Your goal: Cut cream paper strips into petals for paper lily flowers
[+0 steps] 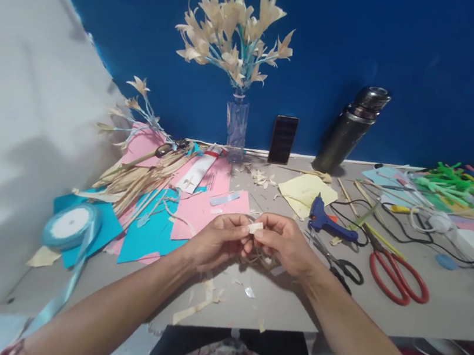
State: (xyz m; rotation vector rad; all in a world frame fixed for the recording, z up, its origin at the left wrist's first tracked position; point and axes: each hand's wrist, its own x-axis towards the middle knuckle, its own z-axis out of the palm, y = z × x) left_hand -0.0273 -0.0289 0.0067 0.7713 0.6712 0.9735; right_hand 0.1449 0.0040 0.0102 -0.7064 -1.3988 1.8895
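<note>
My left hand [216, 240] and my right hand [284, 244] meet over the middle of the grey table [445, 303]. Both pinch one small pale strip [255, 227] of dried leaf or paper between their fingertips. Thin dry fibres hang below the hands. Pale scraps [200, 305] lie on the table just under my wrists.
Pink and blue paper sheets [197, 207] and dried leaf strips [138, 180] lie to the left, with a blue ribbon roll [70, 225]. A blue glue gun [324, 220], black scissors [339, 267] and red scissors [398, 276] lie to the right. A vase of paper flowers [236, 124], a phone [283, 139] and a flask [351, 129] stand at the back.
</note>
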